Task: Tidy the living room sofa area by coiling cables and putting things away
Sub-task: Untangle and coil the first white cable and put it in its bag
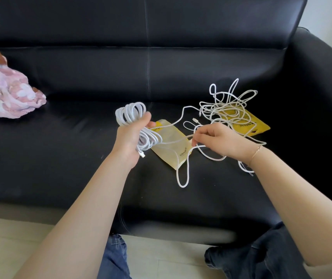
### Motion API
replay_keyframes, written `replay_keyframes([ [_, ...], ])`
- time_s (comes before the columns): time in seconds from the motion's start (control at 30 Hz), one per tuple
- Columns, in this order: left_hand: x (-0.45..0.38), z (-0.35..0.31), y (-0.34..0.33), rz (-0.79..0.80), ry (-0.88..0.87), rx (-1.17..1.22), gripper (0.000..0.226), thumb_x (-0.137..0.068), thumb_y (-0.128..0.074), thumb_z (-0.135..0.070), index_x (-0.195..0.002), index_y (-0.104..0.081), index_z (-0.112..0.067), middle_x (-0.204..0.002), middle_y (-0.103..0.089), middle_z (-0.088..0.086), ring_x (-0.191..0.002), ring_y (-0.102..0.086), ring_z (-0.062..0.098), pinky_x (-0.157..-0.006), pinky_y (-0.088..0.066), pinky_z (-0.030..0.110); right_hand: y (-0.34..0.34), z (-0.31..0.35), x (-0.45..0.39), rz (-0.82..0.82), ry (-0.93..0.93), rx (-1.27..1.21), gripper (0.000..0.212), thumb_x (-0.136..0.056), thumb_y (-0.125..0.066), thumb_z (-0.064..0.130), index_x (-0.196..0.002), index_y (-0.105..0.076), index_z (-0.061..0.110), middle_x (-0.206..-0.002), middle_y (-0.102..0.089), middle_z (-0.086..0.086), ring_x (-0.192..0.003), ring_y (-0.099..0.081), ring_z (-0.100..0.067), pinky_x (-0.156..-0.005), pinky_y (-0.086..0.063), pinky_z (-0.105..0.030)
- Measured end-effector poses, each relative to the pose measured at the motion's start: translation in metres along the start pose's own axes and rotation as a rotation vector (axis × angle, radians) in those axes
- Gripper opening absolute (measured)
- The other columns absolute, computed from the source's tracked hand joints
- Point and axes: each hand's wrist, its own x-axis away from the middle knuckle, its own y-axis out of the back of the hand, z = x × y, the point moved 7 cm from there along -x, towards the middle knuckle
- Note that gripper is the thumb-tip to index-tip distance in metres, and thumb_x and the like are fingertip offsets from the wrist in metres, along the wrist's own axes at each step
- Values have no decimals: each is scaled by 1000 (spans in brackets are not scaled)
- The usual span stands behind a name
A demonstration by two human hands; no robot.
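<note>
My left hand (130, 135) grips a coil of white cable (129, 113) above the black sofa seat (60, 158); a plug end sticks out below the palm. My right hand (217, 140) pinches the loose run of the same white cable, which droops in a loop (182, 178) toward the seat's front. A tangled pile of thin white cable (227, 103) lies behind the right hand, partly on a yellow pouch (258, 126). A second, clear-and-yellow pouch (173, 146) lies flat between my hands.
A pink patterned cloth bundle (5, 91) sits at the sofa's left end. The right armrest (322, 77) rises beside the cable pile. My knees in jeans (261, 256) are on the pale floor in front of the sofa.
</note>
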Motion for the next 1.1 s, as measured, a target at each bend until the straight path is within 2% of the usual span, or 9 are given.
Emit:
replay_keyframes([
  [0.1,4,3,-12,119,-35,-191,16,-85,-74,-24,-93,-74,-11,-79,-74,-2,-76,-66,20,-71,-58,32,2,2,1,-48,28,11,29,-101,-45,20,-88,-69,9,-57,-34,5,-43,-30,-4,-43,-29,-10],
  [0.17,5,9,-18,159,-33,-280,3,-84,-76,-23,-84,-78,-22,-94,-76,5,-90,-70,28,-84,-59,41,2,6,3,-37,63,13,28,-102,-44,18,-90,-66,5,-54,-39,13,-44,-38,1,-47,-32,-7],
  [0.33,11,18,-34,274,5,-326,21,-85,-76,-19,-105,-70,-17,-98,-76,5,-95,-73,21,-95,-54,48,1,13,6,-39,151,2,27,-103,-42,14,-90,-64,3,-52,-42,14,-46,-40,2,-51,-33,-8],
  [0.53,33,22,-60,507,50,-245,16,-95,-60,-11,-109,-67,-8,-97,-77,5,-92,-74,19,-74,-61,31,5,18,5,-87,220,-13,27,-102,-45,14,-89,-64,1,-50,-47,24,-50,-44,2,-53,-34,-6],
  [0.63,34,24,-61,496,59,-251,11,-96,-58,-17,-96,-67,-10,-83,-76,1,-80,-75,16,-62,-58,28,7,14,3,-92,221,6,29,-101,-49,22,-84,-64,5,-49,-40,16,-47,-35,-3,-50,-31,-10],
  [0.73,28,24,-57,462,42,-255,19,-96,-59,-21,-82,-64,-10,-73,-71,0,-77,-72,17,-68,-58,31,11,2,-1,-74,153,-25,30,-101,-47,28,-83,-63,11,-54,-36,11,-53,-33,-7,-55,-32,-21],
  [0.87,19,26,-48,376,115,-126,19,-94,-62,-24,-82,-62,-9,-72,-62,2,-71,-65,16,-70,-56,34,15,-2,-1,-98,207,86,27,-102,-39,31,-83,-57,23,-75,-48,-19,-65,-38,-20,-63,-37,-40],
  [0.97,21,30,-47,339,212,-41,14,-89,-68,-24,-94,-66,-11,-84,-63,6,-80,-65,18,-89,-55,41,14,9,2,-169,311,230,25,-104,-38,28,-85,-55,24,-70,-52,-7,-60,-41,-15,-63,-44,-41],
  [1.1,25,35,-50,351,249,-159,25,-85,-74,-20,-106,-66,-10,-92,-58,11,-78,-62,19,-77,-56,37,12,33,12,-316,568,353,20,-101,-42,17,-95,-62,15,-82,-58,11,-72,-55,-11,-64,-49,-37],
])
